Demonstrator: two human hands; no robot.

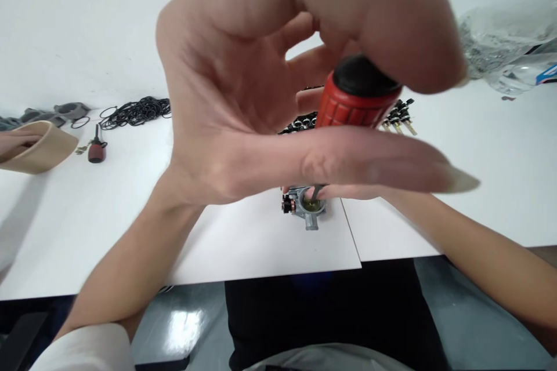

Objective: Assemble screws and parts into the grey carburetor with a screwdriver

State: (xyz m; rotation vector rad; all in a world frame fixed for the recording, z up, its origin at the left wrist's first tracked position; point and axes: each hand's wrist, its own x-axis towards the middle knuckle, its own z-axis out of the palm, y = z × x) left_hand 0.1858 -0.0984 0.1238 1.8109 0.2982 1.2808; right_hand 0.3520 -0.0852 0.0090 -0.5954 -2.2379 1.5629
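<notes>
Large and close to the camera, my left hand curls around a screwdriver with a red handle and black cap, thumb and forefinger on either side of it. The screwdriver's shaft points down into the round opening of a small grey metal carburetor, which has a brass-coloured inside and a black fitting on its left. My right hand is at the carburetor, its fingertips against the body and holding it on the table. Most of the right hand is hidden behind my left.
Behind my hands lie several small black-and-brass parts. At left are a second red screwdriver, a pile of black rubber rings, grey clamp-like parts and another person's hand in a tan ring-shaped roll. Clear plastic bags sit far right.
</notes>
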